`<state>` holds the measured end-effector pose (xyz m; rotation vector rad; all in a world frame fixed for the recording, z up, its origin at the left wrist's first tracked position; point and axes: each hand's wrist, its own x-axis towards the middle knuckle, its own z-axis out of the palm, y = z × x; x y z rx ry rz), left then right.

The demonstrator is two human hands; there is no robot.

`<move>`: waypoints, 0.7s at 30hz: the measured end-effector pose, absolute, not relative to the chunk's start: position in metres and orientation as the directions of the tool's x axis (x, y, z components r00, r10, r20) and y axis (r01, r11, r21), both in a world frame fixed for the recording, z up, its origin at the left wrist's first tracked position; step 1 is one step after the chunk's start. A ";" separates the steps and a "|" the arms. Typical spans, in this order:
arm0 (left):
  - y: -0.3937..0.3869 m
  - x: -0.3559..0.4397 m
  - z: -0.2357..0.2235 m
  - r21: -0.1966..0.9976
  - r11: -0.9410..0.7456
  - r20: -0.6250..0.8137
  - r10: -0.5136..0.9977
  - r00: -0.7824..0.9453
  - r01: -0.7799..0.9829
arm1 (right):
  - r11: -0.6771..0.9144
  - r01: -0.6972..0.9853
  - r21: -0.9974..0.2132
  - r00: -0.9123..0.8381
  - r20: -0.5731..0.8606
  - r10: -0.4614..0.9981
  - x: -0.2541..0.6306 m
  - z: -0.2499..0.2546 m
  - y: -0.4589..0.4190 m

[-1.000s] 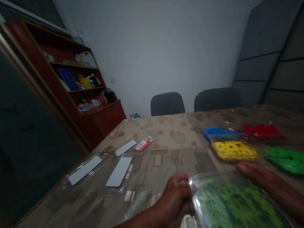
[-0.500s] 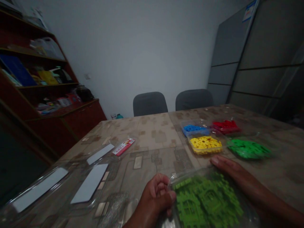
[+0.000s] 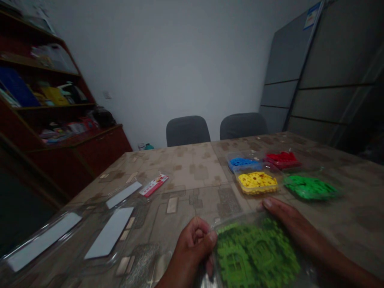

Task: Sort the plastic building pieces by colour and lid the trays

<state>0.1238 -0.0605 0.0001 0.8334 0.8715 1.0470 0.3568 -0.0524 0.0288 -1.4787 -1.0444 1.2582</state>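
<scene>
Head view: left hand (image 3: 195, 248), fingers curled, gripping box (image 3: 258, 256) of light-green pieces at its nine o'clock, right hand (image 3: 288, 220) part-open along its two o'clock edge, box at table's (image 3: 192, 168) five o'clock.

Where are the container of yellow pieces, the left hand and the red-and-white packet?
Container of yellow pieces (image 3: 258, 181): head view, the yellow pieces inside.
Left hand (image 3: 195, 242): head view, middle of the hand.
Red-and-white packet (image 3: 154, 185): head view, middle of its face.
</scene>
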 end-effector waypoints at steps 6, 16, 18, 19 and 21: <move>-0.055 0.120 -0.011 0.842 0.418 -0.327 0.898 0.294 -0.340 | -0.237 -0.011 -0.971 0.132 -0.237 0.963 0.352 0.017 -0.049; -0.056 0.123 -0.008 0.839 0.423 -0.363 0.903 0.228 -0.341 | -0.266 -0.004 -0.964 0.078 -0.266 0.961 0.355 0.015 -0.039; -0.055 0.123 -0.008 0.865 0.384 -0.330 0.920 0.213 -0.321 | -0.283 -0.011 -0.959 0.059 -0.283 0.957 0.356 0.015 -0.041; -0.055 0.124 -0.009 0.877 0.369 -0.318 0.926 0.205 -0.307 | -0.276 -0.016 -0.961 0.051 -0.277 0.960 0.357 0.015 -0.042; -0.055 0.124 -0.013 0.894 0.353 -0.306 0.931 0.199 -0.276 | -0.265 -0.015 -0.964 0.038 -0.265 0.963 0.358 0.014 -0.044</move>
